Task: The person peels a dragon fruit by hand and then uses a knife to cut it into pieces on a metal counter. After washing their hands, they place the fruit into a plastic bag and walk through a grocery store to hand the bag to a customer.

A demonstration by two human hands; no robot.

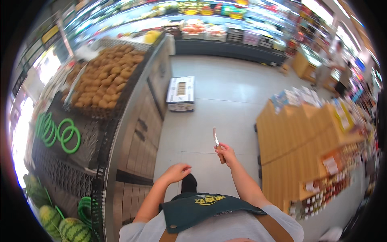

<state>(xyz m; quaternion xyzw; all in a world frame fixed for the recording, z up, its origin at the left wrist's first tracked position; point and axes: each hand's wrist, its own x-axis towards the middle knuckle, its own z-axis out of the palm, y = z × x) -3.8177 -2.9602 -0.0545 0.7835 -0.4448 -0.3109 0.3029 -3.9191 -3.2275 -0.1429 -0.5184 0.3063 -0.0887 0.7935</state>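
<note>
My right hand (228,155) is closed around the wooden handle (222,158) of a small knife. Its slightly curved blade (215,135) points away from me, above the floor. Bent across in front of my body, my left hand (177,172) holds nothing, and its thumb and fingers are loosely apart. Beneath both forearms hangs a dark green apron (208,208) with yellow print, partly folded over.
On my left runs a produce stand with brown kiwifruit (104,80), green rings (69,136) and watermelons (74,230). A white carton (181,93) sits on the floor (217,75) beside it. A wooden display unit (290,133) stands right; people (335,63) are beyond it. Refrigerated shelves (223,48) line the back.
</note>
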